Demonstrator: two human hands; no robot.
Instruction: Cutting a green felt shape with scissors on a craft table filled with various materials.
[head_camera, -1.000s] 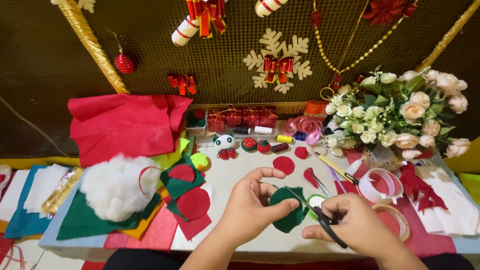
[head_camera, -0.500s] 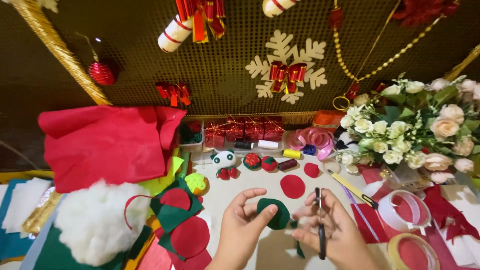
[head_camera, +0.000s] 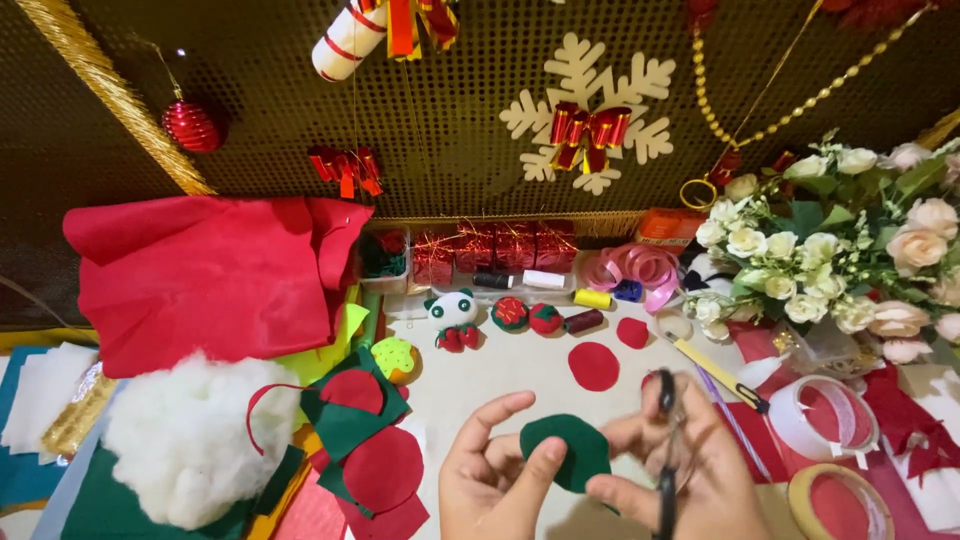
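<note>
My left hand (head_camera: 495, 478) pinches a round piece of dark green felt (head_camera: 562, 452) between thumb and fingers, low in the middle of the view. My right hand (head_camera: 690, 470) holds black scissors (head_camera: 666, 450) upright, blades pointing down, and its fingers also touch the felt's right edge. Both hands are raised above the white tabletop (head_camera: 500, 370). Red felt circles (head_camera: 594, 366) lie on the table just beyond the hands.
A red felt sheet (head_camera: 210, 275), white stuffing (head_camera: 185, 440) and red and green felt scraps (head_camera: 360, 440) lie at left. Tape rolls (head_camera: 825, 420), a yellow craft knife (head_camera: 718, 370) and a flower bouquet (head_camera: 850, 250) stand at right. Small felt toys (head_camera: 455, 315) and thread spools (head_camera: 590, 298) sit behind.
The hands have lifted the green felt off the table and closer to the camera. The scissors have turned from lying along the felt to standing upright in my right hand.
</note>
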